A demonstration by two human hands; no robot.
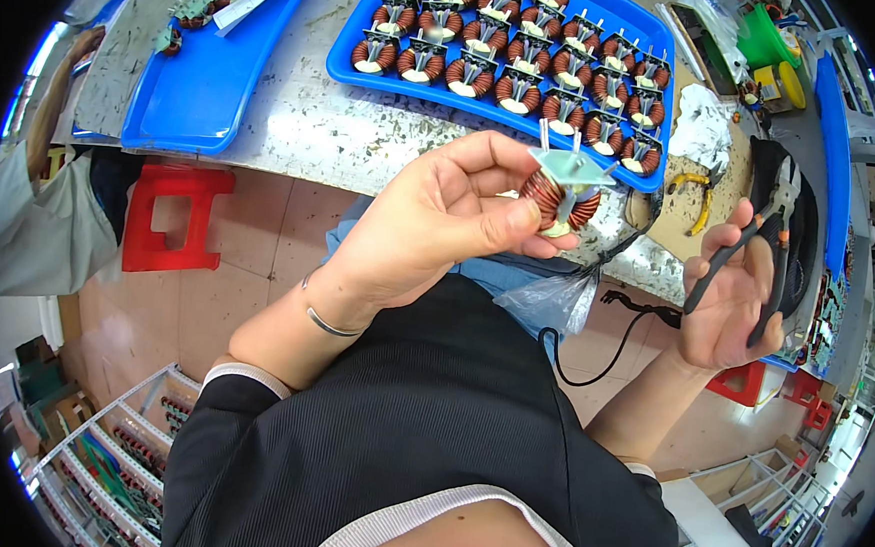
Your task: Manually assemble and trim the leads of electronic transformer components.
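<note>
Between the thumb and fingers of my left hand [462, 205] is a copper-wound toroidal coil [562, 203], its pale green base plate facing up and metal leads sticking out. My right hand [726, 301] is off to the right, wrapped loosely round the dark handles of a pair of pliers [785, 195]. The pliers' jaws point up and away, apart from the coil. Just beyond my left hand, a blue tray [359, 76] holds rows of similar coils, with pale undersides and dark plates.
A second blue tray [182, 107] with a few parts lies at left. Yellow-handled cutters [702, 204] and crumpled white paper [702, 124] rest on the bench at right. A clear plastic bag [556, 301] and black cable [591, 378] hang below the edge. Another person's sleeve [49, 230] is far left, near a red stool [175, 217].
</note>
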